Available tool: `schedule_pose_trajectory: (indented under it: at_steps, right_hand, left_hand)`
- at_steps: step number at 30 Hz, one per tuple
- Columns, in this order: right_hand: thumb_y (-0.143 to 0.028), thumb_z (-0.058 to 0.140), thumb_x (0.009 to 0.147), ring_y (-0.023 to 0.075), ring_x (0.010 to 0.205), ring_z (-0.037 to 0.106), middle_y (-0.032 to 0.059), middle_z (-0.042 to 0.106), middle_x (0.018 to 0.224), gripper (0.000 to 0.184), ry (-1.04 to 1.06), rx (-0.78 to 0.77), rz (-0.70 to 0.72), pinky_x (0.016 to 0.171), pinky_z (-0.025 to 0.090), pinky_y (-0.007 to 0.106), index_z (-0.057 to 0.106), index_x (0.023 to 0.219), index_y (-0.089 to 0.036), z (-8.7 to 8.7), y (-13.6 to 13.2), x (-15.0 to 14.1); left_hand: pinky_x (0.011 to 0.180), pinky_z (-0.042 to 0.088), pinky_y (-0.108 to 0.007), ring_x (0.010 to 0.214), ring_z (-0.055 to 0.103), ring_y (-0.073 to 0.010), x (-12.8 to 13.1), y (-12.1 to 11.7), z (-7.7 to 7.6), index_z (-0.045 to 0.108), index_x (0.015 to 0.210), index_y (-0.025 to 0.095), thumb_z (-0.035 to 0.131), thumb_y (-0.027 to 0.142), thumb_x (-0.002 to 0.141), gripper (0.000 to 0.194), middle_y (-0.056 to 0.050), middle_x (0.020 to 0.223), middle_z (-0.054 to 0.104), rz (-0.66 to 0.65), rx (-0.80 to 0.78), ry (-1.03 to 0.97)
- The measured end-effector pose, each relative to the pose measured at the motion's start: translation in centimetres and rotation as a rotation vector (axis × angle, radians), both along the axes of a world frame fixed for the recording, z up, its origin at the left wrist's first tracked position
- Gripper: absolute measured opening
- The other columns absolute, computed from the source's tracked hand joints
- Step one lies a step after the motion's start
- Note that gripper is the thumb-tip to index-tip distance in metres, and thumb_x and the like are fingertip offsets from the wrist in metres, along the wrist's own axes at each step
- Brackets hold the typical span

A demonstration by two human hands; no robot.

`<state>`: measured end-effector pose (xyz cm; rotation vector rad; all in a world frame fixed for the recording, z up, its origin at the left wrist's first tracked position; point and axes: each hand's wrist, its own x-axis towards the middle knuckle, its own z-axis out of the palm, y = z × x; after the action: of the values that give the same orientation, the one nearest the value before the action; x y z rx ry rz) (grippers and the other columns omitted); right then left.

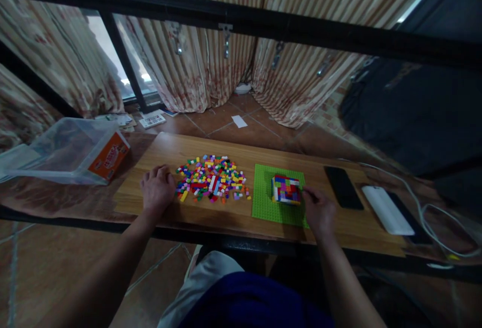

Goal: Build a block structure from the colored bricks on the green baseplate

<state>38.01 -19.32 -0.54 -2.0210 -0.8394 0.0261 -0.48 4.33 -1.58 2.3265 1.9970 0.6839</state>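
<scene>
My left hand (158, 190) rests on the wooden board, palm down and fingers loosely spread, at the left edge of a spread pile of small multicoloured toy bricks (211, 180). On the right, a green studded baseplate (263, 197) carries a small block built of toy bricks (286, 190), with white sides and a patchwork top of red, blue, orange and other colours. My right hand (319, 210) is at the block's right side, over the plate's edge. Its thumb and fingers are pinched together beside the block; whatever they hold is too small to make out.
A clear plastic bin (75, 152) with an orange label lies at the far left. Right of the plate are a black phone (343, 187), a white power bank (387, 210) and a looped white cable (422, 207). A dark metal bar (241, 11) crosses above, before striped curtains (211, 67).
</scene>
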Motion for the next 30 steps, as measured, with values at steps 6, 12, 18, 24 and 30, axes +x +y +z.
schedule_pose_trajectory:
  at_steps: [6,12,18,24,30]
  right_hand:
    - [-0.045,0.050,0.083,0.0238,0.082,0.066,0.0136,0.073,0.094,0.040,-0.106,-0.043,0.062,0.078,0.052,0.039,0.076,0.093,-0.015,-0.1,1.4,0.3]
    - [-0.043,0.053,0.080,0.0240,0.081,0.068,0.0133,0.075,0.092,0.039,-0.060,-0.044,0.053,0.078,0.053,0.039,0.075,0.095,-0.015,-0.3,1.6,0.5]
    - [-0.047,0.056,0.078,0.0252,0.081,0.070,0.0143,0.076,0.092,0.043,0.039,-0.031,0.016,0.077,0.055,0.039,0.074,0.098,-0.013,-0.4,1.4,0.6]
    - [-0.048,0.055,0.079,0.0273,0.086,0.070,0.0161,0.076,0.096,0.046,0.063,-0.025,-0.013,0.080,0.053,0.042,0.075,0.101,-0.012,-0.5,1.3,0.9]
    - [-0.048,0.070,0.069,0.0235,0.078,0.070,0.0116,0.076,0.087,0.043,0.235,0.080,-0.053,0.075,0.055,0.039,0.076,0.093,-0.013,-0.9,1.7,1.2]
  left_hand:
    - [0.101,0.040,-0.049,0.116,0.054,-0.0336,0.0,0.0,0.0,0.065,0.116,0.015,0.042,0.029,0.089,0.038,-0.015,0.126,0.063,-0.016,0.007,-0.018]
    - [0.101,0.039,-0.050,0.115,0.053,-0.0344,0.0,0.1,-0.2,0.064,0.118,0.015,0.042,0.029,0.089,0.039,-0.015,0.126,0.063,-0.010,0.001,-0.029]
    - [0.100,0.039,-0.049,0.117,0.052,-0.0341,0.1,0.0,-0.2,0.064,0.118,0.016,0.042,0.029,0.090,0.039,-0.014,0.128,0.062,0.011,-0.012,-0.029]
    - [0.100,0.039,-0.047,0.118,0.051,-0.0338,0.1,-0.2,0.0,0.063,0.120,0.016,0.041,0.030,0.091,0.039,-0.013,0.129,0.062,0.013,-0.033,-0.015]
    - [0.099,0.039,-0.047,0.116,0.052,-0.0343,0.1,0.0,0.0,0.064,0.119,0.015,0.041,0.029,0.089,0.040,-0.014,0.129,0.062,0.010,-0.019,-0.001]
